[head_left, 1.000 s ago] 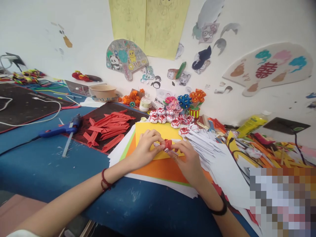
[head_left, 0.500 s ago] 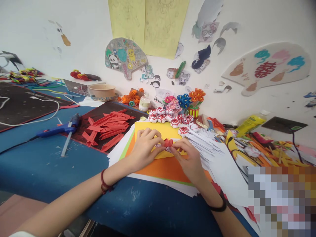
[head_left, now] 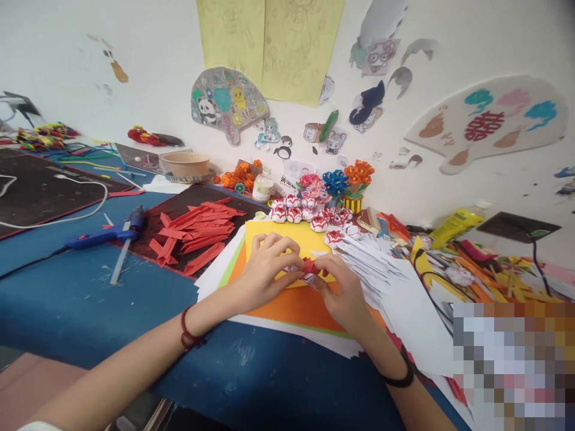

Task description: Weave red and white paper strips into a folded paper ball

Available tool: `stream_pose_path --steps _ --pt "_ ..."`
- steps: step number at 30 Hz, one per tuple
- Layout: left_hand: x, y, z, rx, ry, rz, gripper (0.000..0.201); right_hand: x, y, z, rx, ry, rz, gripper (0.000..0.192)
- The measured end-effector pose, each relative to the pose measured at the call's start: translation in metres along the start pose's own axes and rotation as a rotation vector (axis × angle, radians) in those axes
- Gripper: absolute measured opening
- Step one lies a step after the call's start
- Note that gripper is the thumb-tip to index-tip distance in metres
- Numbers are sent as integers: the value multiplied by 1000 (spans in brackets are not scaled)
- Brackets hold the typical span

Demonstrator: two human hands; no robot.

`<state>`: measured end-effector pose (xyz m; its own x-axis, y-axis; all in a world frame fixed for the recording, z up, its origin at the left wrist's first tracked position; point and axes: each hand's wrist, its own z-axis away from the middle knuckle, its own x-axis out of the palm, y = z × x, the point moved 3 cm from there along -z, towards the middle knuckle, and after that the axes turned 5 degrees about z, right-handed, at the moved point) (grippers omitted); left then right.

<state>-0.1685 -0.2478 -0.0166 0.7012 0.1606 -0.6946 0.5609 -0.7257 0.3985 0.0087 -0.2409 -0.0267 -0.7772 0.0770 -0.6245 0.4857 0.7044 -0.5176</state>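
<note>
The left hand (head_left: 265, 266) and the right hand (head_left: 339, 290) meet fingertip to fingertip over a small red-and-white folded paper piece (head_left: 308, 266), both pinched closed on it. The piece sits between the two hands, just above a yellow sheet (head_left: 305, 236) that lies on an orange sheet (head_left: 296, 308) on the blue bench (head_left: 90, 299). Just beyond the hands stands a row of finished red-and-white paper flowers (head_left: 309, 215). To the left of the left hand lie red paper strips (head_left: 197, 230) on a dark mat, with a blue glue gun (head_left: 105, 233) farther left. Beside the right hand spreads a heap of white paper strips (head_left: 372, 263).
</note>
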Motion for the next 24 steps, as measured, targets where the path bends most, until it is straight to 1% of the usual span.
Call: stream_pose_path --steps 2,4,9,11,13,15,18,21,24 --pt "0 1 0 -15 -3 12 12 -1 -1 0 -8 3 0 10" --pt "1 2 0 -10 -38 30 12 -2 0 1 -17 15 1 12" --pt "0 7 -2 94 -170 47 14 -4 1 2 -10 38 -1 16" --pt "0 6 -3 62 -147 38 15 -7 0 2 14 84 15 13" --pt "1 3 -3 -14 -63 32 15 -11 -2 2 53 182 61 8" --pt "4 1 -3 -76 35 29 15 -14 -5 3 63 260 127 11" --pt "7 0 -1 -102 105 57 14 -11 -9 5 -36 264 272 20" --pt "7 0 -2 -104 82 120 13 -5 -9 7 -132 232 404 17" --pt "1 2 -5 -104 20 152 13 -1 -9 8 -214 182 436 15"
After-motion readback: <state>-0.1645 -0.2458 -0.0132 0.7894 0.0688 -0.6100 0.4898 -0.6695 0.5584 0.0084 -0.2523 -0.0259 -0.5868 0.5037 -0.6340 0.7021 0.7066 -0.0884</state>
